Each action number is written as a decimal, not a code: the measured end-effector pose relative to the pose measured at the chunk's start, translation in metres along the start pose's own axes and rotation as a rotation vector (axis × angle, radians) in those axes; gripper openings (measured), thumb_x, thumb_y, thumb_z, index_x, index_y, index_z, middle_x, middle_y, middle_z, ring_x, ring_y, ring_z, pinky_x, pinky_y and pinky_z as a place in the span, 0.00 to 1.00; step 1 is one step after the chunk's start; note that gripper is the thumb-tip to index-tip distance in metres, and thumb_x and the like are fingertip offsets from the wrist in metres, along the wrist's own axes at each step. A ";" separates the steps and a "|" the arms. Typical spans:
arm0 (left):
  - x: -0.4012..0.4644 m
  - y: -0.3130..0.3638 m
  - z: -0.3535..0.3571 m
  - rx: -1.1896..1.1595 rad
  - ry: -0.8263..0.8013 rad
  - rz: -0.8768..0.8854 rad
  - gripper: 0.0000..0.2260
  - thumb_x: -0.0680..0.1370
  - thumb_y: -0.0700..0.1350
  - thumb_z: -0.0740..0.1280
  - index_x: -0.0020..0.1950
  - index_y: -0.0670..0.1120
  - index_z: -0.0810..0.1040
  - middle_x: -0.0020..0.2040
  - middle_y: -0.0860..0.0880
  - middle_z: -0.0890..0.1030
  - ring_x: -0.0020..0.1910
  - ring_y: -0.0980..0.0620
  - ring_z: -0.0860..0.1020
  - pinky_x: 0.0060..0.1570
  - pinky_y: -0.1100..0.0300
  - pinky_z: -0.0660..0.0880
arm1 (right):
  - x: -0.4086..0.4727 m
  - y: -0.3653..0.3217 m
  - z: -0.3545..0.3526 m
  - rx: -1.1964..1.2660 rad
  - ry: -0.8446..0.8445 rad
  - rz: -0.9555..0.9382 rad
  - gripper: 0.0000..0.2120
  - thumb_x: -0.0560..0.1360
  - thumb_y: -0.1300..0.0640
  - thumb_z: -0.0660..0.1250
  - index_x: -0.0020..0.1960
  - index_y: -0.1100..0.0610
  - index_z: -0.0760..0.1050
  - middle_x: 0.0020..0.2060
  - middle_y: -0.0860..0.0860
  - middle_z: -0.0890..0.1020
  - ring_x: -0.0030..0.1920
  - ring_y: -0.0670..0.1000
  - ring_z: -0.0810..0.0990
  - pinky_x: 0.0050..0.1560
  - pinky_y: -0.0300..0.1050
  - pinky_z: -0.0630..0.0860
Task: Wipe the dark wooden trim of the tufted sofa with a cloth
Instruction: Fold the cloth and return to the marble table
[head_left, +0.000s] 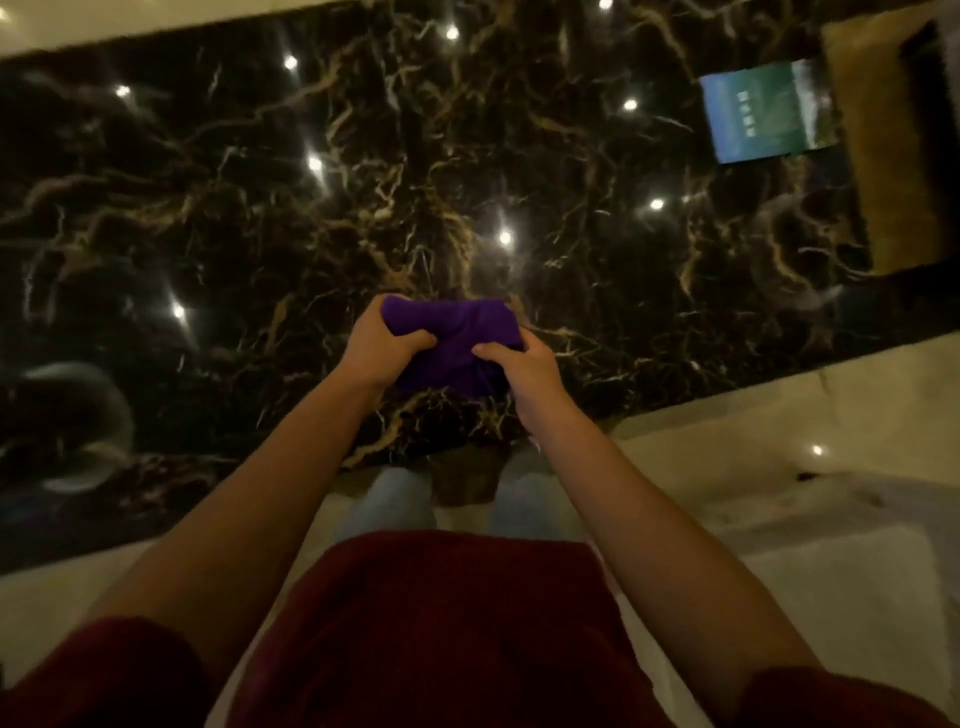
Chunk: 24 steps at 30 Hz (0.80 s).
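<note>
A purple cloth (457, 338) is bunched between both hands, held over a dark marble table top. My left hand (376, 345) grips its left end, thumb on top. My right hand (524, 371) pinches its lower right part. The tufted sofa and its dark wooden trim are not in view.
The glossy black marble table (260, 208) with gold veins fills the middle and reflects ceiling lights. A blue-green booklet (763, 111) lies at its far right, beside a tan box (904, 156). Pale floor (779, 493) runs along the near side, where my legs stand.
</note>
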<state>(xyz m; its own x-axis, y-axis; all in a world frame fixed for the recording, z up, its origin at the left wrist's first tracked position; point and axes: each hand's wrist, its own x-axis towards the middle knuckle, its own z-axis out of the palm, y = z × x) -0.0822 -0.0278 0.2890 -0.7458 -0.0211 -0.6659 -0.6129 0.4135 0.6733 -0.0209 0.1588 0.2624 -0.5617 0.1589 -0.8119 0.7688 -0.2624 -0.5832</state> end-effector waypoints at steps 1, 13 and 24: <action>0.000 -0.001 0.002 -0.023 0.002 0.001 0.23 0.72 0.38 0.77 0.64 0.47 0.75 0.59 0.45 0.80 0.61 0.44 0.79 0.62 0.44 0.79 | 0.004 -0.004 -0.002 -0.013 0.003 -0.024 0.18 0.68 0.57 0.80 0.54 0.44 0.81 0.50 0.46 0.88 0.51 0.50 0.87 0.48 0.44 0.82; 0.123 -0.107 0.101 -0.035 0.176 -0.211 0.22 0.74 0.38 0.75 0.66 0.47 0.74 0.57 0.51 0.78 0.57 0.52 0.76 0.53 0.60 0.73 | 0.181 0.051 -0.013 -0.601 0.047 -0.049 0.25 0.74 0.55 0.77 0.69 0.54 0.77 0.60 0.52 0.83 0.60 0.54 0.81 0.63 0.50 0.77; 0.202 -0.204 0.109 0.116 0.184 -0.293 0.24 0.75 0.41 0.75 0.69 0.48 0.73 0.66 0.46 0.78 0.61 0.51 0.75 0.58 0.58 0.72 | 0.263 0.132 0.008 -0.837 0.088 -0.015 0.20 0.75 0.45 0.74 0.64 0.51 0.80 0.55 0.51 0.85 0.56 0.53 0.82 0.58 0.50 0.80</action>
<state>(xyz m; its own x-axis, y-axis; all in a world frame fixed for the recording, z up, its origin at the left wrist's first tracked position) -0.0796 -0.0174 -0.0184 -0.5839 -0.3133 -0.7490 -0.7818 0.4657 0.4146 -0.0691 0.1581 -0.0278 -0.5746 0.2395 -0.7826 0.7538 0.5274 -0.3920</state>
